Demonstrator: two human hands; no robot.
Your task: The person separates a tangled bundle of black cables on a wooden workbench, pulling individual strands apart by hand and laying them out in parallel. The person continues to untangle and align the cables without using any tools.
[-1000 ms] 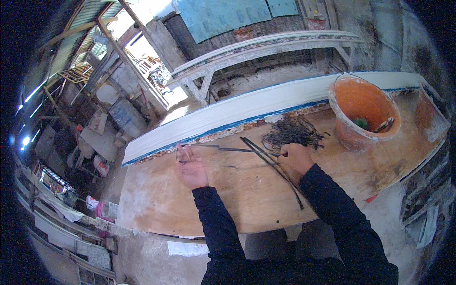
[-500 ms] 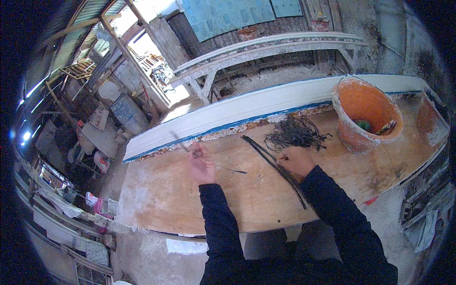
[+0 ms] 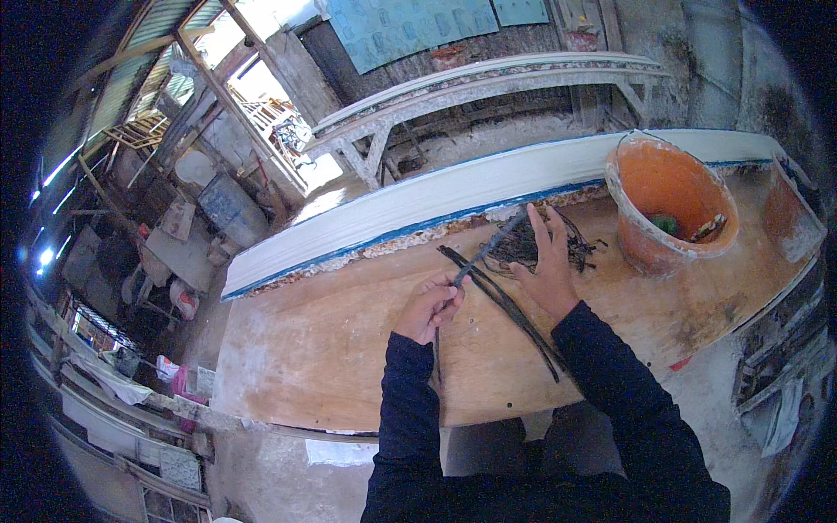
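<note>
We see the left hand (image 3: pixel 429 307) closed in a fist-like grip around one end of a thin dark strip (image 3: pixel 488 248), which slants up and to the right from the fist toward the far side of the table (image 3: pixel 331 349). The right hand (image 3: pixel 547 268) lies with its fingers spread and flat, its grip pinching nothing, its palm pressing on the near edge of a tangled pile of dark strips (image 3: pixel 545 247); the upper end of the held strip reaches the fingertips of this hand. A long dark strip (image 3: pixel 506 309) lies flat on the table, running from just beside the left hand's knuckles diagonally to the near right, passing under the right wrist. Both forearms wear dark sleeves (image 3: pixel 410 410) and come in from the near edge. To the right of the pile, close to it but apart, stands an orange bucket (image 3: pixel 671 187) with a pale crusted rim; small objects lie inside it, one green, too small for us to tell further. Along the far edge of the table runs a long white board with a blue edge (image 3: pixel 418 209). Beyond it, farther off, stands a pale wooden bench (image 3: pixel 488 91).
</note>
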